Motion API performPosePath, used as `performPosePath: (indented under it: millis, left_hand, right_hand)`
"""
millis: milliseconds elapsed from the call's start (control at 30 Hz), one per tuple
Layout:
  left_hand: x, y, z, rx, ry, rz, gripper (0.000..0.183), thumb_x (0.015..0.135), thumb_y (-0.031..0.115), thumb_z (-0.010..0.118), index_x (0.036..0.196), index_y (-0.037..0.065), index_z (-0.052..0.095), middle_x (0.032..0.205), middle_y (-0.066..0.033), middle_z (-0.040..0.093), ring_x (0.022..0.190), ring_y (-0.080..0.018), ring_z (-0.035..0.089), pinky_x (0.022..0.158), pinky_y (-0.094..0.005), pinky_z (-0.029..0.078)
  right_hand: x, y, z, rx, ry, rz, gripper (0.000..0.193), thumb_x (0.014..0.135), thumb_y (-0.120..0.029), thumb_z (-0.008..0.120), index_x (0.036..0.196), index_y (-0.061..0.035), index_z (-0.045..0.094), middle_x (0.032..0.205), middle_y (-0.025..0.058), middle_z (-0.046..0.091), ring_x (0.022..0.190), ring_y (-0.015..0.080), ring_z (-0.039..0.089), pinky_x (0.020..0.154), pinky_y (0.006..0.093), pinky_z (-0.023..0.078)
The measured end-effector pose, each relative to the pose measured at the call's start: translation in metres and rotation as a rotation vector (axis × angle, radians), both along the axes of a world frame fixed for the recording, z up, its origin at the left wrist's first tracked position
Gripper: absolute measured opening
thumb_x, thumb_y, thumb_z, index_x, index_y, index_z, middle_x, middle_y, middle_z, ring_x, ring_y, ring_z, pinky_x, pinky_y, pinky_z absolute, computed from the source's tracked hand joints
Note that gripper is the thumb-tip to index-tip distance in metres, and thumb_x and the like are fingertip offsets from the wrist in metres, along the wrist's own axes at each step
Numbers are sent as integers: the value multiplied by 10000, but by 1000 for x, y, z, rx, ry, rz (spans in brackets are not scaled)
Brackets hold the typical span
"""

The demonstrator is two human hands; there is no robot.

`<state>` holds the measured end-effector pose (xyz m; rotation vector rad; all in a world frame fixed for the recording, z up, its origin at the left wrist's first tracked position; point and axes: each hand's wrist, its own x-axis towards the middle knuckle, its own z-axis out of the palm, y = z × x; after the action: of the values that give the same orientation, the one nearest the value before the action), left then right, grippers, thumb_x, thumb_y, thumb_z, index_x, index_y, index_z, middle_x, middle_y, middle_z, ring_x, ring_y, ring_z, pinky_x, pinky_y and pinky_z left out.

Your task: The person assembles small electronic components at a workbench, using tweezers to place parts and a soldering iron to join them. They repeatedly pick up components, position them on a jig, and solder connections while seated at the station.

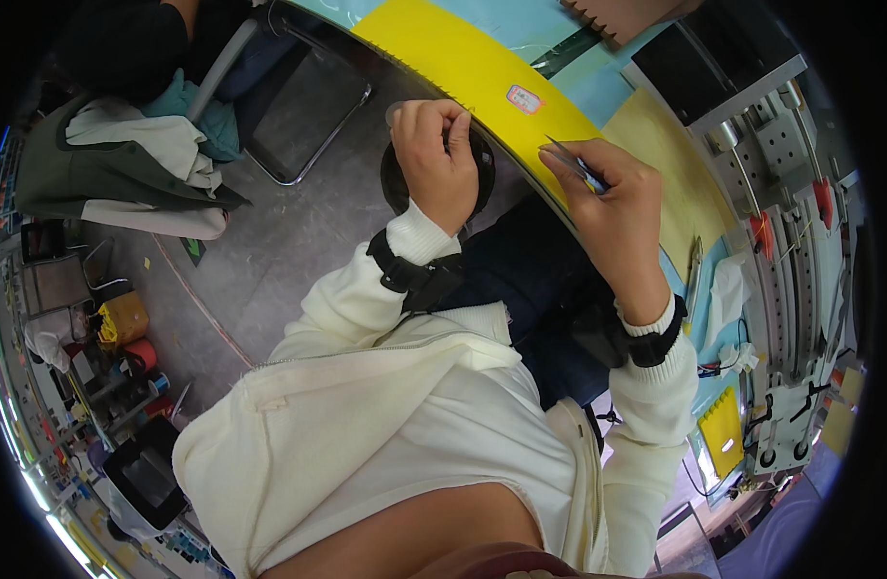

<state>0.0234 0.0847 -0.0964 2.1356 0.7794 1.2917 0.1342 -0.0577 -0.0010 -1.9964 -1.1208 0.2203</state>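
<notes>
My left hand (434,159) is curled with thumb pressed to forefinger at the edge of a yellow mat (463,58). Anything pinched there is too small to see. A black round object (482,164) lies right behind that hand. My right hand (607,207) grips thin metal tweezers (569,159), tips pointing toward the left hand and hovering over the mat's edge. Both wrists wear black bands over cream sleeves.
A pink-and-white sticker (523,98) sits on the mat. On the pale blue table (598,87) lie a second pair of tweezers (692,275), a white cloth (728,294) and a small yellow pad (721,429). A grey metal rack (791,222) stands right, a chair (308,106) and piled clothes (125,164) left.
</notes>
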Motion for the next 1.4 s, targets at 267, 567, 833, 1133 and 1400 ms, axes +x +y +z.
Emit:
performPosePath:
  millis: [267,567,833,1133,1400]
  left_hand:
    - [0,0,-6,92,28,32,38,937,112,604,932,79,585,945,-103,589,903,-313,532,777,-420,375]
    - [-4,-2,-4,48,69,9,83,946,139,609,951,66,571,951,-101,560,917,-296,513,804,-413,364]
    - [-15,-9,19,-13,-54,-72,144,951,154,597,1060,60,610,984,-90,543,935,-267,500,873,-394,367]
    - [-17,-15,30,218,245,45,292,894,18,609,1122,135,748,1022,-63,535,1026,-265,475,899,-409,326]
    - [-24,-6,21,386,329,0,363,819,-45,615,1075,150,782,1007,-55,540,1039,-283,479,875,-453,317]
  right_hand:
    - [-20,28,-22,-15,-213,273,263,704,70,659,929,-67,658,1277,3,673,768,278,694,632,325,538]
    - [-19,24,-27,0,-320,241,299,701,48,658,973,-75,650,1248,16,687,795,281,699,635,356,546]
    - [-9,-78,15,154,38,152,407,724,134,703,1086,-51,722,1209,128,709,974,292,714,802,302,546]
    - [-29,-208,45,15,48,-173,316,813,21,753,1123,-28,720,1206,129,712,1046,231,693,880,289,510]
    - [-38,-304,18,67,90,-481,267,889,-31,717,1155,-54,719,1203,84,715,866,82,605,622,189,357]
